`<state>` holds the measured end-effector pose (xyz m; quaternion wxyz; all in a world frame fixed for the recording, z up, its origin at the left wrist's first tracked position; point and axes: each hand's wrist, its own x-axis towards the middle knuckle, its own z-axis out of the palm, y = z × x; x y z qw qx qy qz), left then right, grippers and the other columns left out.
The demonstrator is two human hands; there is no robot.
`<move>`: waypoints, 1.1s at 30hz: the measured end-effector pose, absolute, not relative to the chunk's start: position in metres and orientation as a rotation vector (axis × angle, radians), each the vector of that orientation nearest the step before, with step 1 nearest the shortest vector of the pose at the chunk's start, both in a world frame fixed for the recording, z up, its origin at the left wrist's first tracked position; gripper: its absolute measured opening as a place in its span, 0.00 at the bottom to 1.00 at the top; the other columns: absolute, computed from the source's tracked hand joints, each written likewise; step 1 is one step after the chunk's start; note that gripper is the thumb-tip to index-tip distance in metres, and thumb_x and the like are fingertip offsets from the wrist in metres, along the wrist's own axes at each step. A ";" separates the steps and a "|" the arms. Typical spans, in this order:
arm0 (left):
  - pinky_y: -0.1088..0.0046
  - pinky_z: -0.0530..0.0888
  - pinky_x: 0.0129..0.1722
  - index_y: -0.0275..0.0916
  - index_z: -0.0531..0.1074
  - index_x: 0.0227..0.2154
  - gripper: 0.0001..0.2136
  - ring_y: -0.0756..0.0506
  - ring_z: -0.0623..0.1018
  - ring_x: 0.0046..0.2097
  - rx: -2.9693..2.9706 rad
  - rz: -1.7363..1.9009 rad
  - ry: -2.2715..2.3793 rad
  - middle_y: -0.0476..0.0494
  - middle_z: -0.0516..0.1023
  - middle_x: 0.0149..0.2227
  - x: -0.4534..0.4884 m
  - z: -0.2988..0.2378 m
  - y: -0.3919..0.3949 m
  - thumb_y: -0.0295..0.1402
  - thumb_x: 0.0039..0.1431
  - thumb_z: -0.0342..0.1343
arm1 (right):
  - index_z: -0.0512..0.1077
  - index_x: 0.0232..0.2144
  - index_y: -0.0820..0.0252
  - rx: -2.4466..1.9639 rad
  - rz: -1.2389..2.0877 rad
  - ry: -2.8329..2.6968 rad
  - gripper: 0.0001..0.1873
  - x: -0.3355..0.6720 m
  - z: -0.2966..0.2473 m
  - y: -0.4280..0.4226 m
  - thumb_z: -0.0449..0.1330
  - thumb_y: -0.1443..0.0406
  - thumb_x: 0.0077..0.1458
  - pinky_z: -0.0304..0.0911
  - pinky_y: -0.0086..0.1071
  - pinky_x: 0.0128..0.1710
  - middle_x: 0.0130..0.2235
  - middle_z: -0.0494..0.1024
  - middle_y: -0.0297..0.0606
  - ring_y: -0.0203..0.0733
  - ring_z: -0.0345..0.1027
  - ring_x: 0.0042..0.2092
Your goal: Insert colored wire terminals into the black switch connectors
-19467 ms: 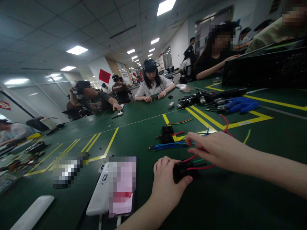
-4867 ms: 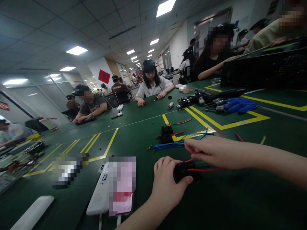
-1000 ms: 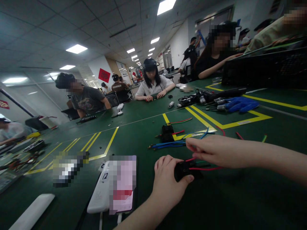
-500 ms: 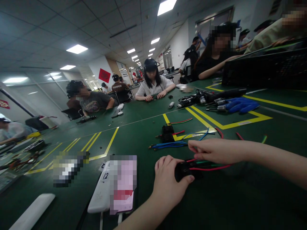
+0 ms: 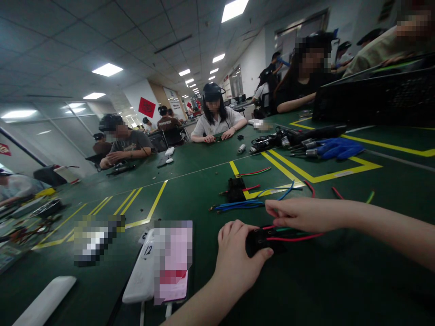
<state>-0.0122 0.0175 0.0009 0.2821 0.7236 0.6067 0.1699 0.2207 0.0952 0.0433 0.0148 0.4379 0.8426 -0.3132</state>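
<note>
My left hand (image 5: pixel 236 258) is closed round a small black connector block (image 5: pixel 260 240) on the green table mat (image 5: pixel 306 290), thumb under its near edge. Red and green wires (image 5: pixel 299 236) run out of the block to the right. My right hand (image 5: pixel 301 214) reaches in from the right just above the block, fingers pressed together over the wires where they enter it. Whether it pinches a wire is hidden.
Blue wires (image 5: pixel 238 206) and two more black blocks (image 5: pixel 235 189) lie just beyond my hands. A phone on a white power bank (image 5: pixel 142 271) sits to the left. Blue-handled tools (image 5: pixel 336 148) lie at the far right. Other people sit working around the table.
My hands have hardly moved on the block; the right hand shifted slightly. The person at the far left sat down and leaned over the table.
</note>
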 end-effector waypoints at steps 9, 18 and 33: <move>0.46 0.68 0.73 0.45 0.84 0.54 0.17 0.30 0.76 0.68 1.936 0.476 1.617 0.42 0.83 0.57 -0.013 0.000 0.018 0.30 0.64 0.75 | 0.65 0.41 0.48 1.391 -0.882 2.698 0.11 0.215 0.062 0.083 0.54 0.51 0.66 0.63 0.44 0.38 0.36 0.78 0.40 0.55 0.72 0.37; 0.45 0.68 0.73 0.45 0.84 0.54 0.17 0.30 0.76 0.67 1.939 0.476 1.613 0.42 0.83 0.58 -0.013 -0.001 0.018 0.30 0.64 0.75 | 0.64 0.40 0.48 1.394 -0.917 2.626 0.11 0.217 0.054 0.091 0.54 0.51 0.66 0.62 0.44 0.38 0.36 0.75 0.39 0.53 0.70 0.38; 0.47 0.68 0.73 0.44 0.84 0.54 0.17 0.31 0.76 0.67 1.944 0.481 1.623 0.42 0.83 0.57 -0.012 -0.003 0.018 0.30 0.63 0.76 | 0.64 0.42 0.48 1.412 -0.900 2.701 0.14 0.218 0.057 0.091 0.53 0.48 0.67 0.59 0.42 0.37 0.35 0.71 0.35 0.50 0.64 0.35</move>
